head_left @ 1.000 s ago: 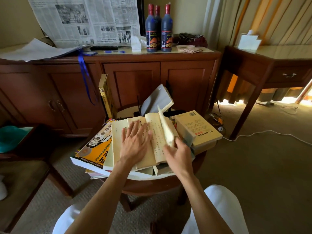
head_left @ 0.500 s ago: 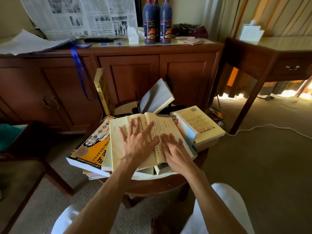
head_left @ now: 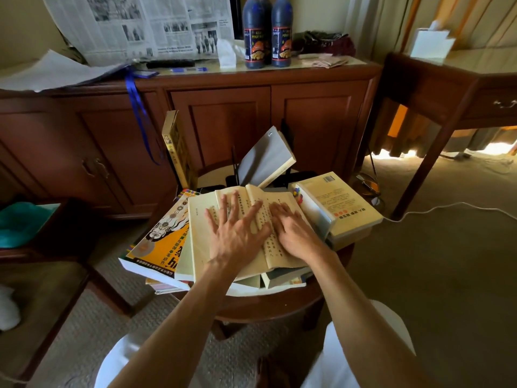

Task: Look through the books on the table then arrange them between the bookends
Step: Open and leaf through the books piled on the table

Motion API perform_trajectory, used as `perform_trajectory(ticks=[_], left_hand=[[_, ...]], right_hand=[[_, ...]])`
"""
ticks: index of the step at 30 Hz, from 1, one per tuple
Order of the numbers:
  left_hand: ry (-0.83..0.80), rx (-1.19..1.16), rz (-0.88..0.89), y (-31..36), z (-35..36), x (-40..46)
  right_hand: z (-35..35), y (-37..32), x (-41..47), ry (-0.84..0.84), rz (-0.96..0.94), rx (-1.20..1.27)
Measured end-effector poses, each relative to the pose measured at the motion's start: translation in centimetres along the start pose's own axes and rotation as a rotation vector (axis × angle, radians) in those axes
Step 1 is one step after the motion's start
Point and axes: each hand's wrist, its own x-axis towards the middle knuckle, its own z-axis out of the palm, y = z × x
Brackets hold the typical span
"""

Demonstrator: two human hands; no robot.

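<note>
On top of the book pile on the round table (head_left: 268, 309), the open book (head_left: 251, 228) lies under 2 flat, grasping-nothing palms, left hand (head_left: 237, 236) and right hand (head_left: 296, 236); likely light, floppy paperback, best closed and gripped by its spine.

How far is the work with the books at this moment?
Early stage. Done: a yellow book and a grey book already stand at the back by the black bookends. In hand: the left hand and right hand press flat on an open book. Left: the orange book, the cream book and the pile beneath.
</note>
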Motion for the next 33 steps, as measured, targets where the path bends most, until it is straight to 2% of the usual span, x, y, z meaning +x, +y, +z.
perform_trajectory(ticks=[7,12,15,19,21,23,25,28,30,33], left_hand=[[0.006,-0.007,0.015,0.2,0.0,-0.2],[0.01,-0.054,0.038,-0.3,-0.3,-0.2],[0.123,-0.308,-0.004,-0.2,-1.4,-0.6],[0.281,-0.723,-0.207,-1.2,-3.5,0.2],[0.188,-1.062,-0.33,-1.5,-4.5,0.7],[-0.006,-1.302,-0.369,-1.0,-5.0,0.6],[-0.075,-1.111,-0.233,0.0,-4.9,0.4],[0.002,-0.467,0.03,0.9,-3.3,0.3],[0.05,-0.14,0.1,0.9,-1.8,0.0],[0.145,-0.048,0.109,0.3,-0.3,-0.4]], right_hand=[[3.4,2.2,-9.5,0.123,-0.057,0.043],[3.9,2.3,-10.4,0.143,-0.012,0.08],[4.1,2.5,-10.2,0.161,-0.028,0.079],[4.2,2.5,-10.3,0.139,-0.002,0.065],[4.1,2.5,-10.2,0.148,0.007,0.087],[4.0,2.7,-10.2,0.167,0.002,0.124],[3.7,2.5,-10.2,0.179,0.0,0.138],[3.1,2.3,-10.1,0.206,-0.009,0.244],[2.3,1.7,-10.2,0.215,-0.014,0.378],[0.9,-0.1,-10.2,0.244,0.019,0.465]])
